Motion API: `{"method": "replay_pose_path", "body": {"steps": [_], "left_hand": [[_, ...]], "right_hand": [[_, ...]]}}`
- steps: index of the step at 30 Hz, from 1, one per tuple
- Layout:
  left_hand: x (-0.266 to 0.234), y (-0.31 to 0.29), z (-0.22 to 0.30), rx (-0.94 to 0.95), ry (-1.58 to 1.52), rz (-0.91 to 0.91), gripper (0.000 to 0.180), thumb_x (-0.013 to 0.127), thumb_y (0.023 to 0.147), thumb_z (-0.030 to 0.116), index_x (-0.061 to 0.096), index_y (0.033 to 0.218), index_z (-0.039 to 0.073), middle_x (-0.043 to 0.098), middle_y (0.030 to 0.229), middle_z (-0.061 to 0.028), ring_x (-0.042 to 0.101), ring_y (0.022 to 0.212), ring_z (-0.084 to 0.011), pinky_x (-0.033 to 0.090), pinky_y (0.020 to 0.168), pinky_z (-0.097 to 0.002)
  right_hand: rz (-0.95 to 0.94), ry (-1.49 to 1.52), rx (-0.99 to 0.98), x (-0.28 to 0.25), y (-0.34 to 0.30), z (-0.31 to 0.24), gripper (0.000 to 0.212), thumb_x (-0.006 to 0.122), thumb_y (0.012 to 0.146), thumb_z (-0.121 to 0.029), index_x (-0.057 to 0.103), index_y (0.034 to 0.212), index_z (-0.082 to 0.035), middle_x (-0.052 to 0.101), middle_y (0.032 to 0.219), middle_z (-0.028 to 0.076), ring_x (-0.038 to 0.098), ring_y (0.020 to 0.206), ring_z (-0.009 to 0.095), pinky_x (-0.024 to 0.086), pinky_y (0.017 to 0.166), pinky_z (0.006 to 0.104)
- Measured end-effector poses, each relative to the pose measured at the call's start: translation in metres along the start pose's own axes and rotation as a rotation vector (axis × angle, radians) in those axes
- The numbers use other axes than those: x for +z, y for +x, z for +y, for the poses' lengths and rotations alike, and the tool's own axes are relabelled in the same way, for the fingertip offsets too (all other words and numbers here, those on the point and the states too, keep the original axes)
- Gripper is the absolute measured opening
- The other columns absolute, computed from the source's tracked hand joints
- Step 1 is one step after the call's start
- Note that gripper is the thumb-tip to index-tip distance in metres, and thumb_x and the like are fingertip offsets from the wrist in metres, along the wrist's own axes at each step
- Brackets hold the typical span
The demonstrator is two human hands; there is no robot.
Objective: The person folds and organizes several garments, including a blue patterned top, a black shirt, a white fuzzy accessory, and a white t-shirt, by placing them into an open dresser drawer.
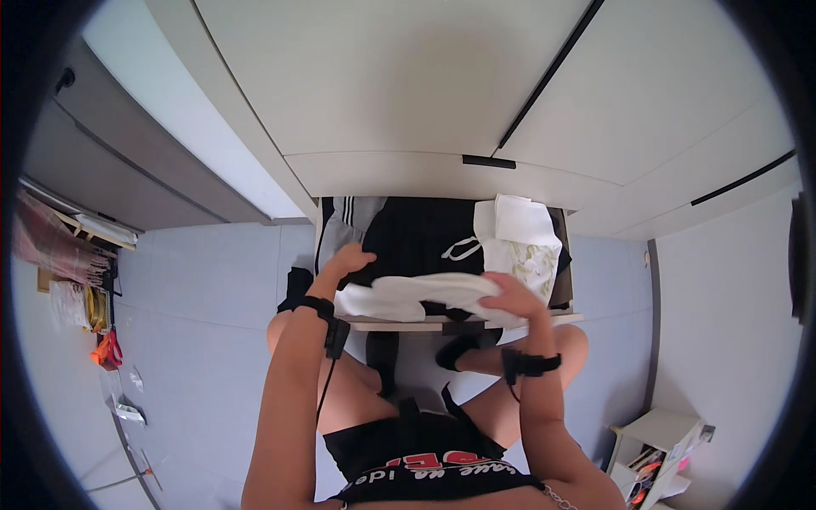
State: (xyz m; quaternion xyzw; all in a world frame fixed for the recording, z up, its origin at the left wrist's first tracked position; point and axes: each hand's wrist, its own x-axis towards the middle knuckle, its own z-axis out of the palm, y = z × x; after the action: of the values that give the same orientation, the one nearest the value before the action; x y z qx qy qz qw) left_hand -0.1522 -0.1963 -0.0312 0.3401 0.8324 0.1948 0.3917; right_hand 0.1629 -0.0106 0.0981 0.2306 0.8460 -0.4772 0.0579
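My right hand (514, 297) gripped the white garment (416, 296) while my left hand (347, 259) pressed it flat over the drawer (442, 323), fingers loose.

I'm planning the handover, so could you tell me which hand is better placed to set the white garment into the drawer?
Probably the right hand: it grips the rolled white garment at its end, over the open drawer. The left hand rests on the dark clothes inside.
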Motion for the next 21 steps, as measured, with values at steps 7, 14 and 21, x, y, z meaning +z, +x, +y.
{"method": "replay_pose_path", "body": {"steps": [7,14,21], "left_hand": [[-0.007,0.002,0.082,-0.099,-1.020,-0.164,0.031,0.056,0.081,0.018,0.056,0.098,-0.007,0.061,0.092,-0.0128,0.060,0.081,-0.0231,0.049,0.074,-0.0363],[-0.020,0.000,0.147,-0.035,-1.301,-0.307,0.023,0.052,0.084,0.011,0.053,0.102,-0.004,0.060,0.096,-0.0120,0.060,0.086,-0.0213,0.050,0.078,-0.0330],[-0.048,-0.029,0.148,-0.016,-1.359,-0.363,0.021,0.048,0.086,0.011,0.051,0.101,-0.003,0.060,0.093,-0.0114,0.060,0.084,-0.0201,0.052,0.075,-0.0322]], "right_hand": [[-0.114,0.161,-0.004,-0.077,-0.059,-0.058,0.032,0.064,0.072,-0.014,0.054,0.100,-0.001,0.058,0.088,0.007,0.053,0.082,0.014,0.044,0.074,0.0271],[-0.254,0.138,-0.251,-0.033,-0.021,-0.104,0.029,0.062,0.075,-0.015,0.055,0.100,-0.002,0.059,0.088,0.007,0.055,0.082,0.016,0.043,0.074,0.0265],[-0.463,0.735,-0.036,0.062,0.054,-0.050,0.032,0.061,0.075,-0.011,0.054,0.104,0.000,0.057,0.096,0.004,0.051,0.086,0.011,0.042,0.078,0.0243]]}}
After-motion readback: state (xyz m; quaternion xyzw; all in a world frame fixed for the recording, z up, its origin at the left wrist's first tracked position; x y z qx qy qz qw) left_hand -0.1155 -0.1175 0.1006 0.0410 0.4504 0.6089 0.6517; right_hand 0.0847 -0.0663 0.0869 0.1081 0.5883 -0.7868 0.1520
